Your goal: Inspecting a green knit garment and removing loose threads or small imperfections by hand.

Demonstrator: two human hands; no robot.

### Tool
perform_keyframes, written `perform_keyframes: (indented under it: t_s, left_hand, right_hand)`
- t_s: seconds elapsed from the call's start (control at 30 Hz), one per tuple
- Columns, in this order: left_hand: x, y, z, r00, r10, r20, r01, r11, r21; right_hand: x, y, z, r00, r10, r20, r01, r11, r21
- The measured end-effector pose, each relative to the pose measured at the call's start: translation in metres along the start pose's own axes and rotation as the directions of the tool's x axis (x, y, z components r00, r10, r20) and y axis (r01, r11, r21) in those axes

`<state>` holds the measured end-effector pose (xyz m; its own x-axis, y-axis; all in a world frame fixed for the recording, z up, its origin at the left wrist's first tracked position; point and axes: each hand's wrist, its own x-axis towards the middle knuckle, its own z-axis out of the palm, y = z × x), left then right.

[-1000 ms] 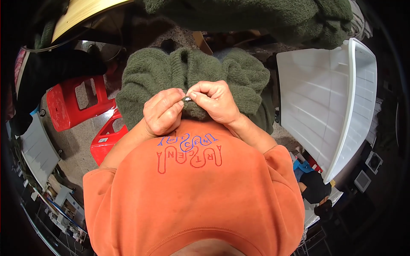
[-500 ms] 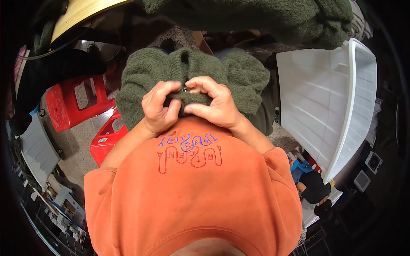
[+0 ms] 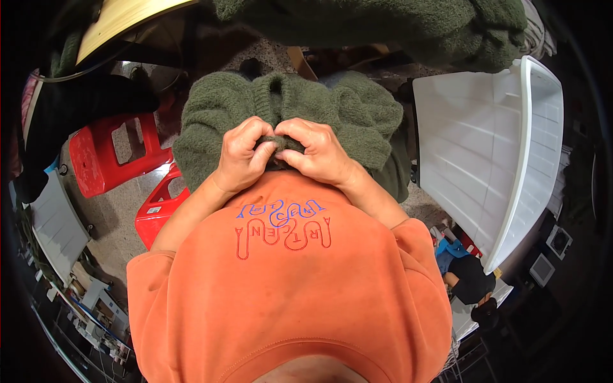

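Note:
A dark green knitted sweater (image 3: 361,115) lies bunched across my lap, with a ribbed band running up its middle. My left hand (image 3: 244,153) and my right hand (image 3: 317,152) meet at its near edge, close to my orange shirt (image 3: 287,287). Both pinch a small fold of the green knit between thumb and fingers. The fingertips almost touch, and they hide most of the fold. Whatever small fastener may sit between them cannot be made out.
More green knitwear (image 3: 383,25) is heaped beyond my lap. A white plastic bin (image 3: 472,127) stands to the right. Red stools (image 3: 121,153) are on the left, near a wooden tabletop (image 3: 121,22). A person in a black cap (image 3: 471,281) is at the lower right.
My hands have drawn closer together over the fold, and my left fingers have shifted slightly right. A small shiny piece seen between them earlier is now covered. The sweater lies as before.

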<state>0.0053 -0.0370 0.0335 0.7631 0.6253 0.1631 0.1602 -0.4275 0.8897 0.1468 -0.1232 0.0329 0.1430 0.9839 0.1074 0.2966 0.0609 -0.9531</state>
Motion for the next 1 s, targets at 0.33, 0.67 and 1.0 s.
perform_keyframes:
  t_s: [0.33, 0.67, 1.0]
  left_hand:
    - [-0.009, -0.004, 0.004, 0.987, -0.047, 0.152, 0.070, 0.986, -0.149]
    - [-0.012, -0.010, 0.006, 0.963, -0.267, -0.025, 0.242, 0.906, -0.347]
    - [0.010, -0.011, -0.018, 0.936, -0.343, -0.081, 0.306, 0.905, -0.297]
  right_hand:
    - [0.002, 0.022, -0.002, 0.983, -0.083, 0.167, 0.053, 0.983, 0.174]
    - [-0.002, 0.018, 0.002, 0.985, -0.034, 0.169, 0.008, 0.989, 0.150]
    - [0.004, 0.014, -0.019, 0.993, -0.118, 0.001, 0.085, 0.709, -0.700]
